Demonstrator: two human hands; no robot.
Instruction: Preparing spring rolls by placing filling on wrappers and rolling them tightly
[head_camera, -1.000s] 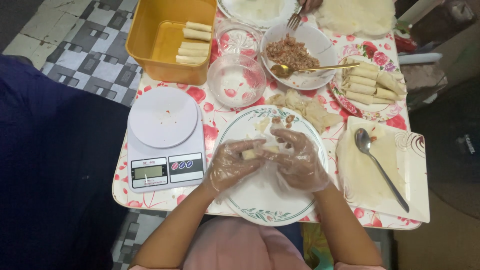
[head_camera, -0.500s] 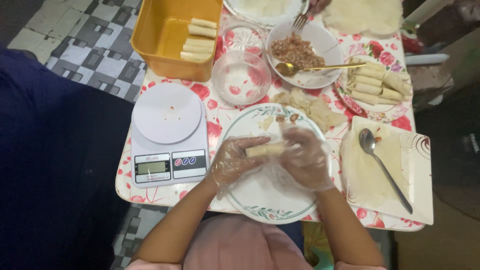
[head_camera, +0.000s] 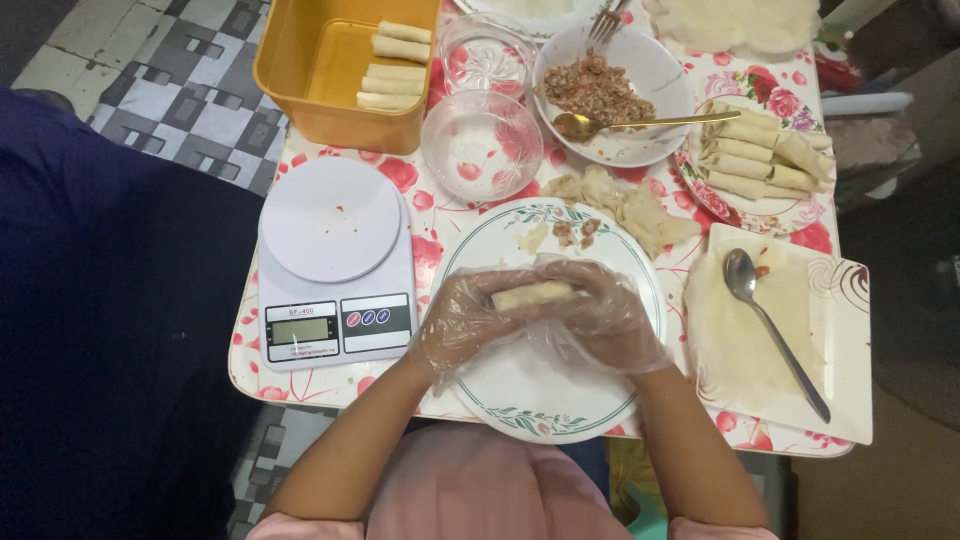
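Both gloved hands, left (head_camera: 462, 322) and right (head_camera: 600, 325), close their grip on 1 roll (head_camera: 532, 295) held just above the plate (head_camera: 520, 400). The roll looks fully wrapped, so this piece seems nearly finished. 4 rolls (head_camera: 395, 65) lie in the yellow tub (head_camera: 320, 95), more on the floral plate (head_camera: 760, 205). Filling (head_camera: 598, 88) remains in the bowl (head_camera: 655, 75) and wrappers (head_camera: 735, 345) remain on the tray (head_camera: 840, 360), so I judge much is left. The scale (head_camera: 330, 262) is bare.

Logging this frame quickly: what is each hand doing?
Left hand: gloved, closed on the spring roll.
Right hand: gloved, closed on the same spring roll.
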